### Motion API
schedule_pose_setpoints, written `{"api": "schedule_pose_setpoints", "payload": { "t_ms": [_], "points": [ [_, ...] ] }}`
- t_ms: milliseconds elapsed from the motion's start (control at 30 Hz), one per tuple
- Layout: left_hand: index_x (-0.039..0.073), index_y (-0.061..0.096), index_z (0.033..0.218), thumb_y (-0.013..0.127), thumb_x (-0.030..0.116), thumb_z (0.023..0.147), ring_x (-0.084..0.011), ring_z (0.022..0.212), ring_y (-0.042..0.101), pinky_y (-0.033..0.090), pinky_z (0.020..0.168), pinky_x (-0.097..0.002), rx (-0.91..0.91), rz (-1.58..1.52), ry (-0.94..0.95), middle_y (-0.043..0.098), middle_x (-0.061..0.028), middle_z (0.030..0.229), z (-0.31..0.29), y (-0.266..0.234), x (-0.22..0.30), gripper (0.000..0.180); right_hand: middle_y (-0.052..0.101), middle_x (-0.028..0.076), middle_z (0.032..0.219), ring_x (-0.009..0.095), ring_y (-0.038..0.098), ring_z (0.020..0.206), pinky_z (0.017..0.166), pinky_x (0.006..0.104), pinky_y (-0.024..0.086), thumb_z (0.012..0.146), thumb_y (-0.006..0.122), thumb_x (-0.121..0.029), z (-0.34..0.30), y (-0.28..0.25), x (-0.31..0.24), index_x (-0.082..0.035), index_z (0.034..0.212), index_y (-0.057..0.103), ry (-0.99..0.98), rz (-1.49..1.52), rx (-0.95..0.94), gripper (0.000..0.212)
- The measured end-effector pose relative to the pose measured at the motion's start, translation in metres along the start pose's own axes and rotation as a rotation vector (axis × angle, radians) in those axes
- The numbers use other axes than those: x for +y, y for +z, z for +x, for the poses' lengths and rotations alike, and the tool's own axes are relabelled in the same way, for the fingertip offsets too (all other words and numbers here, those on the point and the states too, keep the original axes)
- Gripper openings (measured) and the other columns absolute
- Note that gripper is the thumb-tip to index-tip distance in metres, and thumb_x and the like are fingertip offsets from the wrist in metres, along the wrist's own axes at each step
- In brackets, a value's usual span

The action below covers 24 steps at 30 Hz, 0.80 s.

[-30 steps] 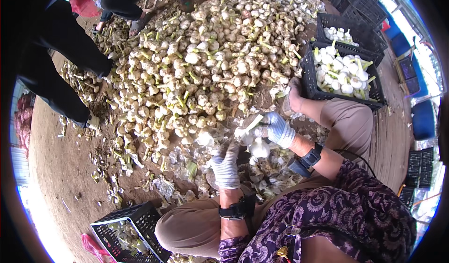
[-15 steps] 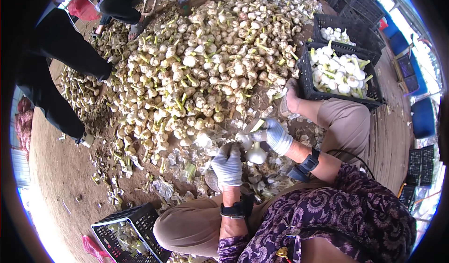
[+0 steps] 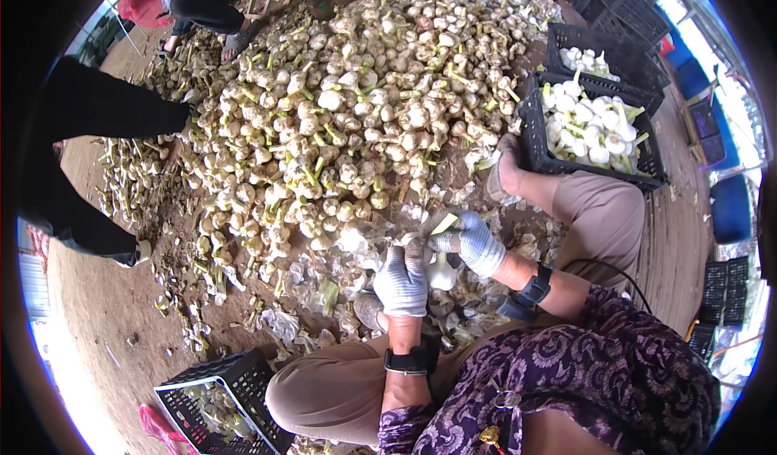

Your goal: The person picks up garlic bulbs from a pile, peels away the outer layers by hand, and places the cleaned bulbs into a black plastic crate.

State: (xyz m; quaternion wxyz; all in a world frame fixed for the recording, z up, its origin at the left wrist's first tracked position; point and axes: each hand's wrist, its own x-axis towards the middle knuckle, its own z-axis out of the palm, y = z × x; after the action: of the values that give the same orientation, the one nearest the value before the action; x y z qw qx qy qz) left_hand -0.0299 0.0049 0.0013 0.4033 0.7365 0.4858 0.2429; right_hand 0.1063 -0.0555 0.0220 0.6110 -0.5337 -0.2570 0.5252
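Note:
My left hand (image 3: 401,281), in a striped grey-white glove with dirty fingertips, is closed on a garlic bulb (image 3: 411,238) that its fingers partly hide. My right hand (image 3: 476,246), gloved alike, is closed beside it, with a green garlic stem (image 3: 444,224) sticking up at its fingers. Just below the right fingers is a clean white garlic bulb (image 3: 441,275); whether that hand also holds it I cannot tell. Loose papery husks (image 3: 328,293) lie around and under both hands. Beyond them spreads a large heap of unpeeled garlic (image 3: 324,148).
At right stands a black crate (image 3: 538,143) of white garlic, with another crate (image 3: 558,46) behind it. A black crate (image 3: 263,382) with leafy scraps is at lower left, by my knee. One person's dark-trousered legs (image 3: 121,103) are at left; another person's leg (image 3: 214,6) is farther back.
My left hand has shifted slightly up and right, its fingers now covering more of the garlic bulb. The right hand has moved slightly down. The person's legs at left have shifted.

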Motion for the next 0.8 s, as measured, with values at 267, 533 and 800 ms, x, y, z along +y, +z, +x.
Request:
{"api": "schedule_pose_setpoints", "payload": {
  "t_ms": [267, 533, 800],
  "points": [
    [0.0, 0.06, 0.085, 0.047, 0.023, 0.09, -0.0152, 0.058, 0.055, 0.045, 0.055, -0.0274, 0.087, -0.49, -0.124, 0.061, -0.0085, 0.067, -0.003, 0.006, -0.005, 0.027, 0.064, 0.002, 0.084, 0.012, 0.058, 0.079, 0.073, 0.0259, 0.046, 0.074, 0.066, -0.005, 0.002, -0.004, 0.016, -0.004, 0.093, 0.063, 0.033, 0.208, 0.089, 0.019],
    [0.0, 0.056, 0.077, 0.06, 0.014, 0.082, -0.0045, 0.06, 0.043, 0.036, 0.052, -0.0204, -0.187, -0.789, -0.278, 0.053, 0.0004, 0.065, -0.001, -0.014, 0.011, 0.015, 0.063, 0.003, 0.082, 0.014, 0.059, 0.075, 0.073, 0.0254, 0.047, 0.074, 0.067, -0.005, 0.005, -0.01, 0.01, -0.004, 0.088, 0.063, 0.159, 0.436, 0.092, 0.014],
    [-0.001, 0.058, 0.078, 0.058, 0.007, 0.078, -0.0049, 0.056, 0.044, 0.037, 0.049, -0.0205, -0.312, -0.668, -0.247, 0.053, 0.0005, 0.06, -0.002, -0.016, 0.006, 0.008, 0.064, 0.003, 0.081, 0.015, 0.06, 0.075, 0.071, 0.0274, 0.048, 0.074, 0.066, -0.005, 0.002, -0.02, 0.021, -0.005, 0.085, 0.063, 0.157, 0.357, 0.16, 0.012]
  ]
}}
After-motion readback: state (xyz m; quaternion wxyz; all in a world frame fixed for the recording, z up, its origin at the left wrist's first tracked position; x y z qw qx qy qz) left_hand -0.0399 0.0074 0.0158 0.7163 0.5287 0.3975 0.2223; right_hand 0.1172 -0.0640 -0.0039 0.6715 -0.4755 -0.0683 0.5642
